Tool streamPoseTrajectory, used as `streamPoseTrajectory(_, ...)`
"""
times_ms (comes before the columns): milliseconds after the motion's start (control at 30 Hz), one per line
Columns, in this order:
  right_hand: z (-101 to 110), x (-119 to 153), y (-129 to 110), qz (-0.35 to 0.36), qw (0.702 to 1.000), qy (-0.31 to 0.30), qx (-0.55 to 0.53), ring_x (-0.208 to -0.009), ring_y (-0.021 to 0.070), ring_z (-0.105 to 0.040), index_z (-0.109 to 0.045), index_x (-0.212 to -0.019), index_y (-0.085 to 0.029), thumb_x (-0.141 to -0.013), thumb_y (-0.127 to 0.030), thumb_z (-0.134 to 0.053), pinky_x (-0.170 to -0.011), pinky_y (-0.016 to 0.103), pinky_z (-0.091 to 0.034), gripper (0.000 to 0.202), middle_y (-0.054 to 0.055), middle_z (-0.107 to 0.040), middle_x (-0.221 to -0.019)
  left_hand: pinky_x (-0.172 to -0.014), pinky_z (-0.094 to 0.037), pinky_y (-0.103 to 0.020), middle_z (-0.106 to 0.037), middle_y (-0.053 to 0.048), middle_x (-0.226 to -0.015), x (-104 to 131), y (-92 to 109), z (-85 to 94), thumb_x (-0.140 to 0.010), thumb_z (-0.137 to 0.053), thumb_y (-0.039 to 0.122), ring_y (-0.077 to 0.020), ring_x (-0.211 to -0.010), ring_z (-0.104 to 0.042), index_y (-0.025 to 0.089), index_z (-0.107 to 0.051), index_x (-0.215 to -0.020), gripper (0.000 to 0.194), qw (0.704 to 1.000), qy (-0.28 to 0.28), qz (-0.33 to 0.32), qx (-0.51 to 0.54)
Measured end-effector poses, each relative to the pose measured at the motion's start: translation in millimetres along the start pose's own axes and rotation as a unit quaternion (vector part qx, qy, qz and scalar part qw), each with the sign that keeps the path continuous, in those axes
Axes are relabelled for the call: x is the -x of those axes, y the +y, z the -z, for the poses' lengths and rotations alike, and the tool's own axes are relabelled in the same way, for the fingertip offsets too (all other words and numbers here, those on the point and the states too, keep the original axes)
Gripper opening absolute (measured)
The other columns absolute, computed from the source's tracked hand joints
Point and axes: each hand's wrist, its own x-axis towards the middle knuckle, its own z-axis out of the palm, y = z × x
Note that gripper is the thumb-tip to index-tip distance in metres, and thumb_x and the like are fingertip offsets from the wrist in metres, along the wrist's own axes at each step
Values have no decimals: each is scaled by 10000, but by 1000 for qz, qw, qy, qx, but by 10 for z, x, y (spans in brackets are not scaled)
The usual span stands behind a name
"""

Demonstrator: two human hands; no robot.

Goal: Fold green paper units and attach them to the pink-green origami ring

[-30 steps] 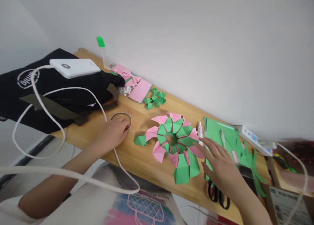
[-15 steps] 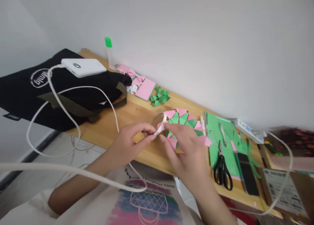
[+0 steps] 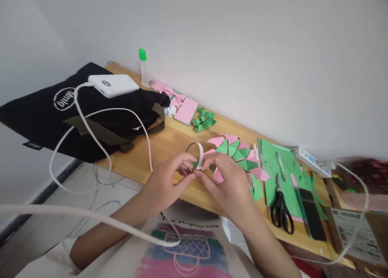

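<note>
Low in the middle of the frame I have the left hand (image 3: pixel 165 181) and the right hand (image 3: pixel 233 185) almost meeting, thumb and fingers of each drawn into a pinch on the lower part of a white band (image 3: pixel 201 151), its loop rising at the centre. Black scissors (image 3: pixel 281 214) and a dark phone (image 3: pixel 313 216) lie at lower right, and just beyond the right hand, which partly hides it, I see the pink-and-green paper ring (image 3: pixel 234 147) on the bench (image 3: pixel 173 139). Farther off are small green folded pieces (image 3: pixel 204 120) above centre, then a green-capped bottle (image 3: pixel 145 71) upright at upper left.
</note>
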Motion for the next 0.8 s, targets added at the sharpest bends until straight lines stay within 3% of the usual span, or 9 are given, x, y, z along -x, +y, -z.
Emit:
streamPoseTrajectory(67, -14, 4, -3, -1, 1000, -13, 4, -798, 189, -666, -525, -859, -223, -871, -179, -610, -693, 311, -508, 97, 19, -699, -847, -770, -546, -246, -698, 5, -913, 4, -11, -10, -865, -562, 148, -134, -835, -680, 239, -556, -1150, 299, 999, -19, 6, 32)
streamPoseTrajectory(167, -25, 20, -4, -5, 1000, -21, 19, -830, 206, -672, -544, -960, -220, -896, -189, -569, -695, 324, -513, 76, 37, -708, -907, -766, -544, -229, -694, 8, -935, -5, -22, -33, -858, -556, 127, -129, -857, -674, 254, -587, -1133, 305, 998, -32, 23, 48)
streamPoseTrajectory(333, 76, 82, 65, 0, 999, -33, 21, -861, 214, -681, -501, -1201, -217, -926, -207, -527, -711, 343, -538, 276, 60, -719, -998, -644, -533, -194, -679, 4, -891, -45, -56, -99, -869, -603, 191, -124, -777, -659, 253, -627, -1106, 246, 987, -54, 83, 126)
streamPoseTrajectory(500, 438, 402, 418, -138, 985, 93, 41, -785, 173, -696, -509, -1243, -241, -913, -325, -569, -714, 314, -552, 346, 31, -732, -938, -639, -557, -203, -646, 22, -834, -123, -112, -150, -825, -682, 219, -113, -716, -643, 261, -589, -1232, 419, 981, -30, 118, 152)
streamPoseTrajectory(567, 636, 635, 656, -254, 951, 141, 105, -757, 192, -698, -542, -1226, -243, -879, -424, -586, -645, 313, -539, 393, 41, -736, -931, -627, -556, -192, -655, 17, -823, -163, -128, -152, -807, -701, 233, -108, -700, -646, 241, -621, -1193, 394, 982, -35, 132, 130)
streamPoseTrajectory(633, 825, 902, 916, -390, 896, 143, 158, -782, 222, -707, -549, -1228, -231, -852, -480, -566, -632, 328, -528, 452, 68, -736, -978, -627, -560, -195, -675, 4, -830, -201, -129, -150, -793, -713, 254, -115, -703, -657, 221, -654, -1126, 339, 981, -49, 155, 105)
streamPoseTrajectory(667, 905, 1038, 1043, -465, 858, 108, 192, -805, 237, -708, -561, -1214, -221, -848, -470, -547, -634, 336, -517, 443, 80, -736, -992, -624, -565, -202, -681, -1, -829, -217, -120, -149, -782, -722, 268, -122, -704, -663, 214, -660, -1098, 326, 980, -52, 169, 95)
streamPoseTrajectory(733, 1018, 1294, 1265, -591, 766, -40, 248, -852, 272, -709, -600, -1166, -196, -841, -463, -529, -637, 350, -495, 426, 103, -741, -1009, -594, -568, -212, -691, -4, -815, -240, -79, -144, -751, -743, 294, -138, -696, -669, 207, -662, -1046, 319, 975, -43, 201, 81)
streamPoseTrajectory(800, 1054, 1499, 1433, -630, 730, -98, 247, -789, 316, -704, -690, -926, -171, -812, -435, -546, -598, 365, -458, 322, 141, -747, -857, -539, -548, -201, -701, 0, -794, -248, -15, -125, -724, -752, 298, -135, -655, -657, 202, -659, -981, 289, 972, -14, 224, 67)
